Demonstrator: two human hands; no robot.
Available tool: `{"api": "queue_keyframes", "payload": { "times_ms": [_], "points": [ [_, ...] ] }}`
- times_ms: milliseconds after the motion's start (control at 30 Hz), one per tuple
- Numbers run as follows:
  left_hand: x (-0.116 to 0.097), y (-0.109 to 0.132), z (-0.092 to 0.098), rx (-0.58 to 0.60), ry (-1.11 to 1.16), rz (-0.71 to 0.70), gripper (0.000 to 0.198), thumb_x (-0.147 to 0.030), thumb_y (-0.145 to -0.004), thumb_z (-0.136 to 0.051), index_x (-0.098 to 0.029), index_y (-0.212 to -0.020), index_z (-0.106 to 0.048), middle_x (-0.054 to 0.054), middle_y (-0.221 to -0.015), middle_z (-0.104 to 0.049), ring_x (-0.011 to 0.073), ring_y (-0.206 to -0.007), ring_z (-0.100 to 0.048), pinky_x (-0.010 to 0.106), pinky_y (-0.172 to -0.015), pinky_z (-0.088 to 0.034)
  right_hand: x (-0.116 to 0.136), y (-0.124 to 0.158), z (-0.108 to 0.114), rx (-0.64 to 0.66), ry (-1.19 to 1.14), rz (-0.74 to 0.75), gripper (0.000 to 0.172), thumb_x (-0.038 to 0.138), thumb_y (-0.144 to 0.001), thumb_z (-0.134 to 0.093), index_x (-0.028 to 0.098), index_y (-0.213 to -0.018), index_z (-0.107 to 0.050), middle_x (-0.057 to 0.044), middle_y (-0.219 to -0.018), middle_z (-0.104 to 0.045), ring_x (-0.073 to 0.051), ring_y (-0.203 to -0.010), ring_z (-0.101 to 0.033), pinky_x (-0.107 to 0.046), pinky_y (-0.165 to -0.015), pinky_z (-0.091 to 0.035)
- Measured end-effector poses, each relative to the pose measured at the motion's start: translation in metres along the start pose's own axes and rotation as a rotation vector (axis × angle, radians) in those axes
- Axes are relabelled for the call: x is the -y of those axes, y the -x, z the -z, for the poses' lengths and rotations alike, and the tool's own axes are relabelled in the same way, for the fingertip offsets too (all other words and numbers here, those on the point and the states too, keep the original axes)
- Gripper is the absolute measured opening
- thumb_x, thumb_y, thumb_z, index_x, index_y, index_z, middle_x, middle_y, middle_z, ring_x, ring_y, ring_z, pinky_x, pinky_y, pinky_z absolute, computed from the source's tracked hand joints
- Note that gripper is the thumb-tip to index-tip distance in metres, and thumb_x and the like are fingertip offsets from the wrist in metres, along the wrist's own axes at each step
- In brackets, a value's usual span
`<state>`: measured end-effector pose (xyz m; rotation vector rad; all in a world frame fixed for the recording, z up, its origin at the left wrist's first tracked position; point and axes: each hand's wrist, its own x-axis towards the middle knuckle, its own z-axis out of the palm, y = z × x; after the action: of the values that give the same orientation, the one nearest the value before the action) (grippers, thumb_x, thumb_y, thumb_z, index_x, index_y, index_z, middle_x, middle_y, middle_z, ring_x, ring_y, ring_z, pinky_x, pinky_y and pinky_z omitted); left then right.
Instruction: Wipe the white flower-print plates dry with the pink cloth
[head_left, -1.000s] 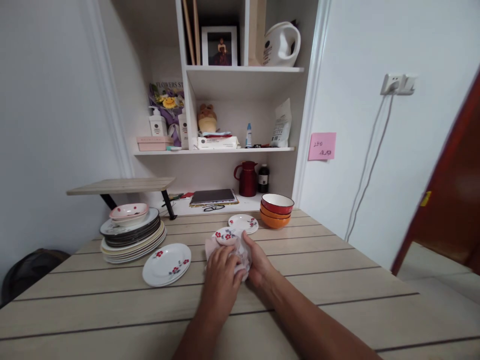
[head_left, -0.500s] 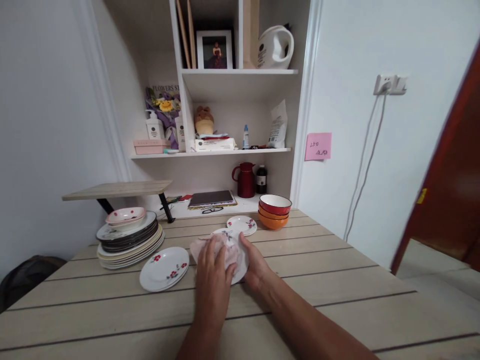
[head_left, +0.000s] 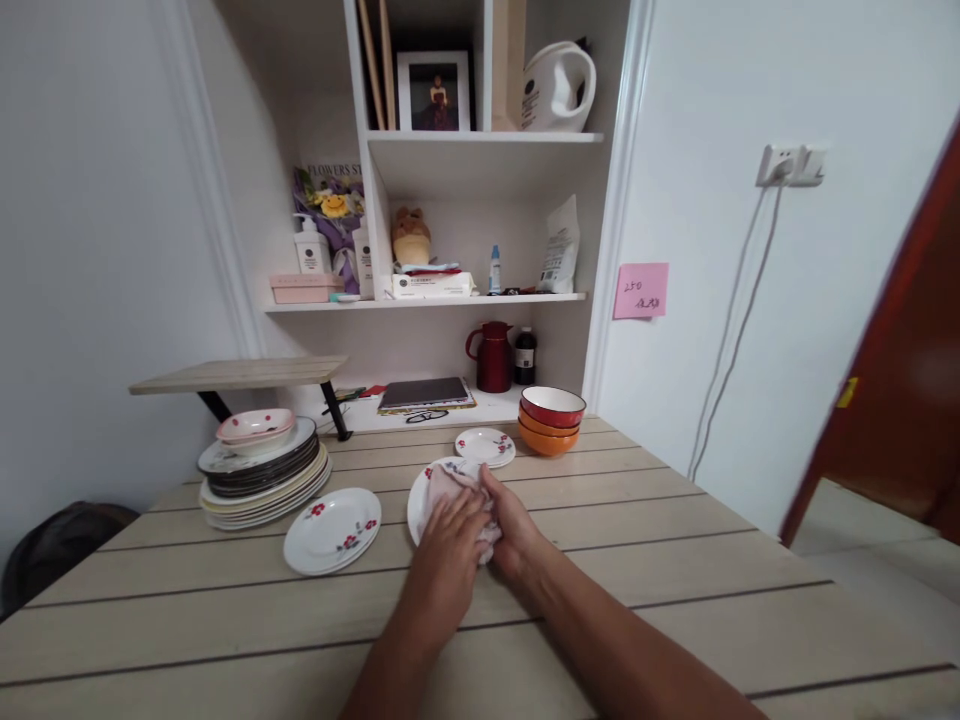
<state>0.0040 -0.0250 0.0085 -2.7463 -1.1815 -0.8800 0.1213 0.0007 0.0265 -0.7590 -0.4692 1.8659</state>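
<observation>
Flowered plate [head_left: 417,508], one: held over the desk [head_left: 712,560], short of its back edge; right hand [head_left: 517,530] gripping its right side, left hand [head_left: 454,525] holding pale pink cloth [head_left: 447,485] against its face. Stacked bowls [head_left: 551,441], three: near the desk's back right corner.

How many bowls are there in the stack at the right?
3: the red bowl on top, the middle orange bowl, and the bottom orange bowl. Others could be nested inside, hidden.

At lower centre of the frame, the left hand [head_left: 452,530] and right hand [head_left: 514,528] are bare, slender forearms [head_left: 600,618] uncovered to the bottom edge
</observation>
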Motion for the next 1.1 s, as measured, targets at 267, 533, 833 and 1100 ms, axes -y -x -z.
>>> {"api": "queue_keyframes", "payload": {
  "times_ms": [267, 533, 833, 1100],
  "points": [
    [0.005, -0.003, 0.000, -0.102, -0.162, 0.091, 0.070, -0.005, -0.086, -0.044, -0.023, -0.150, -0.020, 0.007, -0.151, -0.039, 0.0207, -0.143, -0.028, 0.056, -0.117, -0.021, -0.005, -0.008, 0.003, 0.136, -0.068, 0.038, 0.048, 0.051, -0.088, -0.055, 0.011, -0.114, -0.064, -0.010, -0.098, -0.075, -0.022, -0.089, -0.071, -0.034, -0.086, -0.052],
    [0.009, -0.005, -0.004, -0.178, -0.269, 0.291, 0.061, -0.016, -0.088, -0.050, -0.015, -0.146, -0.031, 0.012, -0.148, -0.043, 0.0254, -0.141, -0.030, 0.052, -0.116, -0.026, -0.005, -0.009, 0.002, 0.108, -0.094, 0.122, 0.044, 0.048, -0.093, -0.048, 0.012, -0.112, -0.065, -0.009, -0.103, -0.074, -0.021, -0.093, -0.070, -0.034, -0.092, -0.050],
    [0.001, -0.002, -0.015, 0.008, -0.115, 0.126, 0.051, -0.015, -0.092, -0.041, -0.015, -0.143, -0.038, 0.013, -0.147, -0.044, 0.0234, -0.138, -0.037, 0.045, -0.113, -0.033, 0.007, -0.001, 0.005, 0.001, -0.027, -0.038, 0.054, 0.060, -0.087, -0.051, 0.009, -0.099, -0.068, -0.014, -0.083, -0.075, -0.024, -0.081, -0.072, -0.036, -0.078, -0.055],
    [0.003, -0.012, -0.002, -0.222, -0.249, 0.231, 0.051, -0.017, -0.094, -0.036, -0.014, -0.145, -0.032, 0.010, -0.148, -0.044, 0.0235, -0.142, -0.028, 0.053, -0.117, -0.021, -0.011, -0.006, -0.001, 0.170, -0.080, 0.034, 0.043, 0.048, -0.093, -0.048, 0.014, -0.116, -0.064, -0.010, -0.108, -0.073, -0.019, -0.096, -0.070, -0.031, -0.089, -0.053]
  ]
}}
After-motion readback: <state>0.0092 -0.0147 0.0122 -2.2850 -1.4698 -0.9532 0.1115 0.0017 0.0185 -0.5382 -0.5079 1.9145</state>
